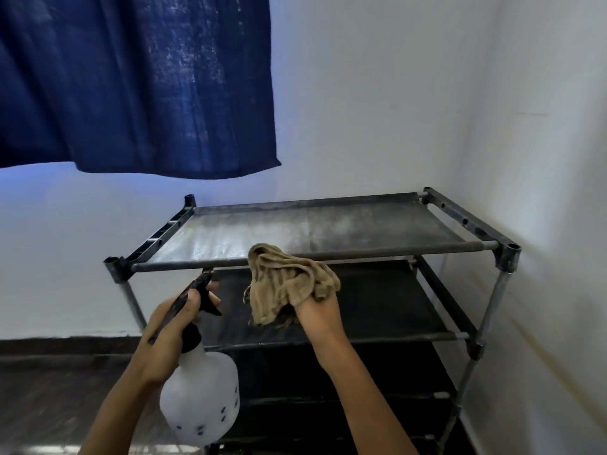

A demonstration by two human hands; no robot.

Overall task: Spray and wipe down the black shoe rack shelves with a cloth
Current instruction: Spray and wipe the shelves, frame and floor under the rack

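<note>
Item: black shoe rack, centre-right of frame, top shelf dusty. Left hand grasps spray bottle; right hand clutches cloth. Risks: overspray onto wall; light frame shifting under wiping pressure.

Top shelf of shoe rack bare, open from above across full width. Raised side rails bound it left and right; front bar edges near side. Curtain hangs above far left, well clear of shelf. Wall close on right of rack. Gap to second shelf partly filled by cloth and spray bottle.
</note>
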